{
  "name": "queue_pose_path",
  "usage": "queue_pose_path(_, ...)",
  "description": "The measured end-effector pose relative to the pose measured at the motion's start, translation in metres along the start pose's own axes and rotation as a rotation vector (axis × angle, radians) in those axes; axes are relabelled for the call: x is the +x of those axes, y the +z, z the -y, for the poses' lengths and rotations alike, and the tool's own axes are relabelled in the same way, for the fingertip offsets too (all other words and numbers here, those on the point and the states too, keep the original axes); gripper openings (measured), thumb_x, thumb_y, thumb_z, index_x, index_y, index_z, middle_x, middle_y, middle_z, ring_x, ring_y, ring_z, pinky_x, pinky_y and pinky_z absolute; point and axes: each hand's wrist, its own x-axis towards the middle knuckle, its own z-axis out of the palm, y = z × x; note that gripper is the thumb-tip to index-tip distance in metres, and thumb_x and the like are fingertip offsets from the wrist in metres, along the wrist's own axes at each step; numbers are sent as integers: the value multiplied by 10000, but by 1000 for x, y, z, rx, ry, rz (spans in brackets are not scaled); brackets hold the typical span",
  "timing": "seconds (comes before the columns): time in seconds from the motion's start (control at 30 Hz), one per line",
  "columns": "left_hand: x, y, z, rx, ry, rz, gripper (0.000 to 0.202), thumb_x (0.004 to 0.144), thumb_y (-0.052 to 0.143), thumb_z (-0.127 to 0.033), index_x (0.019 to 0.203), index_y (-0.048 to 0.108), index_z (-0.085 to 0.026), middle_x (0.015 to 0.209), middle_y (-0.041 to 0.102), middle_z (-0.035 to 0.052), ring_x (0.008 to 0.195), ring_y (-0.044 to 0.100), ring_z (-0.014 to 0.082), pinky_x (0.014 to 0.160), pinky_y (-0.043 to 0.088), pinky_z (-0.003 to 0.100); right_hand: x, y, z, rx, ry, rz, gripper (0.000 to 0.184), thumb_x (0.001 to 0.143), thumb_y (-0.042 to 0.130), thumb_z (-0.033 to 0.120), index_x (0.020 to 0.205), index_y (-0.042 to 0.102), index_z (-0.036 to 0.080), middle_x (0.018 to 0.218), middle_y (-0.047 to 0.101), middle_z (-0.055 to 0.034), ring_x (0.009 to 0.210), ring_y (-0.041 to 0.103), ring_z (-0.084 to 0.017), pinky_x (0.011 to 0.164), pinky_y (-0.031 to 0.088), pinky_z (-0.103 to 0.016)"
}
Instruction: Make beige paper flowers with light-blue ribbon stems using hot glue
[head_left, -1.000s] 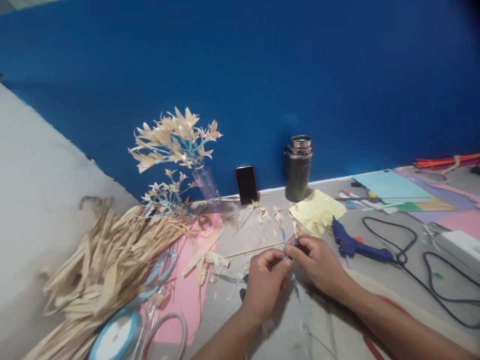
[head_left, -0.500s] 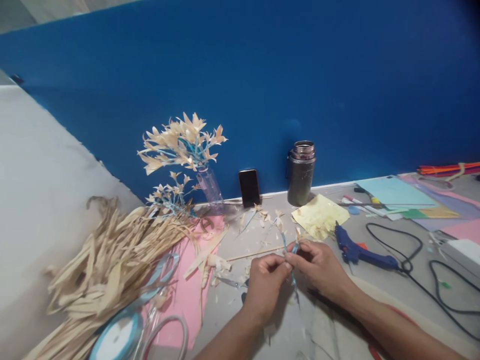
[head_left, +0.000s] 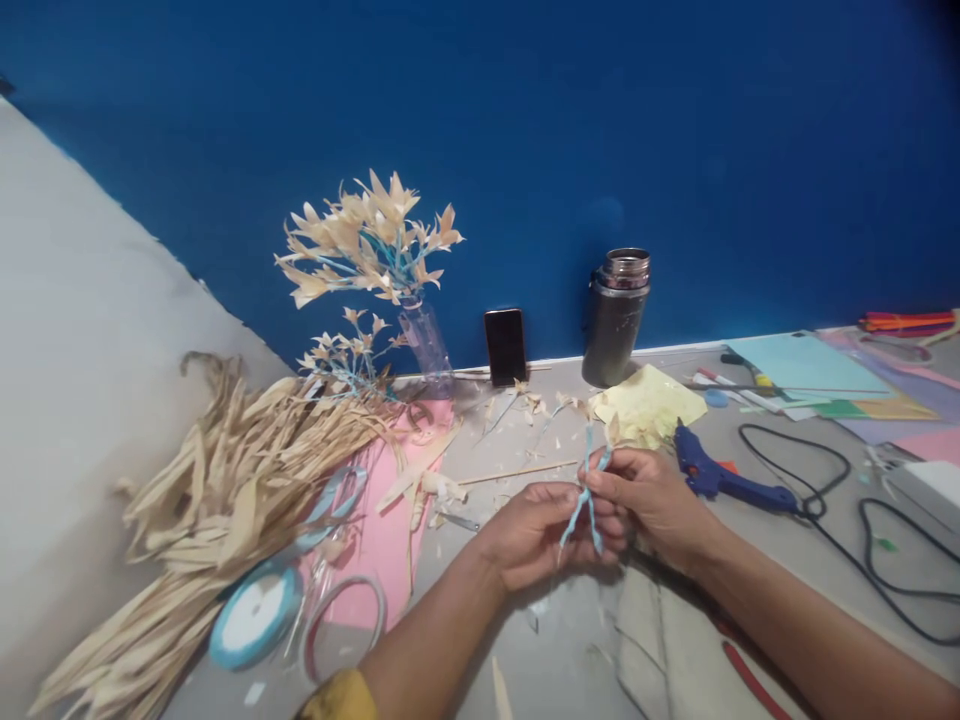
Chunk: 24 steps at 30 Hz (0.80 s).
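In front of me I hold two thin flower stems [head_left: 589, 478] wrapped in light blue tape, crossing each other, with small pale husk blossoms at their tops. My right hand [head_left: 660, 500] pinches them near the crossing between thumb and fingers. From the left, my left hand [head_left: 529, 535] grips the stems at the crossing with its thumb; its other fingers curl behind their lower ends. Just beyond lie more small husk flowers [head_left: 559, 405] on the table. A blue glue gun [head_left: 724, 482] rests right of my right hand.
Dried corn husks [head_left: 247, 480] pile up at left, beside a blue tape roll [head_left: 256, 615] and pink paper [head_left: 360, 560]. Behind stand a clear vase [head_left: 424, 345] of husk flowers, a phone [head_left: 506, 346] and a dark flask [head_left: 616, 325]. Yellow paper [head_left: 649, 400] and a black cord [head_left: 847, 480] lie right.
My left hand has turned palm up, its fingers now behind the stems' lower ends. The stems stand spread and crossed, more in sight. The view has tilted down a little.
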Motion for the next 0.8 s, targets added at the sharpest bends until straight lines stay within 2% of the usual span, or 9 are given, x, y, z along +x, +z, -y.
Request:
queue_pose_path(0.1, 3, -3, 9, -80, -44, 74, 345, 766, 786, -369, 925, 716, -71, 744, 681, 90, 726, 682, 205, 759, 551, 400, -2, 1, -3, 34, 38, 76, 355, 727, 799, 465, 718, 574, 191, 502, 538, 56, 361, 541, -152, 348, 437, -272)
queue_pose_path(0.23, 4, -1, 11, 26, 0, -12, 402, 669, 833, -456, 771, 675, -101, 579, 584, 14, 526, 573, 141, 558, 518, 315, -3, -2, -1, -67, -56, 1, 325, 713, 813, 433, 685, 626, 168, 546, 584, 32, 463, 553, -116, 459, 448, -238)
queue_pose_path(0.33, 1, 11, 8, 368, 165, -257, 345, 700, 781, -446, 655, 615, -147, 532, 544, -7, 466, 495, 118, 511, 449, 279, -3, -1, 4, -293, -201, -137, 261, 698, 803, 390, 660, 680, 163, 605, 644, 3, 556, 558, -122, 546, 453, -240)
queue_pose_path(0.4, -2, 21, 7, 664, 347, -500, 295, 733, 741, -383, 604, 590, -165, 569, 546, -4, 537, 500, 120, 570, 434, 265, -4, 1, 7, -469, -275, -208, 218, 717, 763, 366, 638, 693, 175, 626, 669, -8, 609, 585, -154, 599, 471, -266)
queue_pose_path(0.47, -5, 26, 4, 812, 433, -626, 296, 757, 713, -375, 587, 585, -169, 601, 546, 2, 605, 507, 127, 624, 433, 258, -4, 1, 10, -581, -330, -253, 227, 741, 723, 364, 607, 688, 183, 624, 677, -16, 631, 597, -175, 626, 480, -285)
queue_pose_path(0.53, -5, 24, 0, 672, 333, -535, 343, 788, 674, -469, 649, 614, -162, 641, 576, 20, 613, 531, 140, 630, 456, 276, -3, -1, 11, -574, -343, -275, 248, 734, 727, 386, 604, 684, 179, 632, 676, -23, 627, 595, -176, 613, 479, -284)
queue_pose_path(0.63, -5, 13, -6, 282, 78, -206, 456, 785, 671, -565, 836, 688, -112, 812, 669, 108, 712, 628, 195, 692, 513, 341, -3, -5, 9, -391, -263, -214, 284, 704, 779, 425, 653, 680, 163, 622, 650, -15, 565, 566, -144, 548, 460, -262)
queue_pose_path(0.7, -4, 6, -8, 157, -5, -44, 471, 754, 737, -526, 929, 717, -89, 934, 690, 158, 862, 658, 240, 785, 518, 379, -3, -6, 7, -244, -158, -119, 318, 710, 792, 448, 684, 663, 159, 557, 593, 10, 476, 506, -112, 472, 418, -245)
queue_pose_path(0.8, -3, 1, -4, 146, -21, 23, 447, 719, 794, -491, 927, 747, -98, 960, 699, 155, 903, 656, 234, 792, 497, 345, -5, -4, 4, -98, -44, 25, 347, 729, 790, 468, 704, 635, 158, 497, 520, 38, 421, 458, -100, 421, 381, -238)
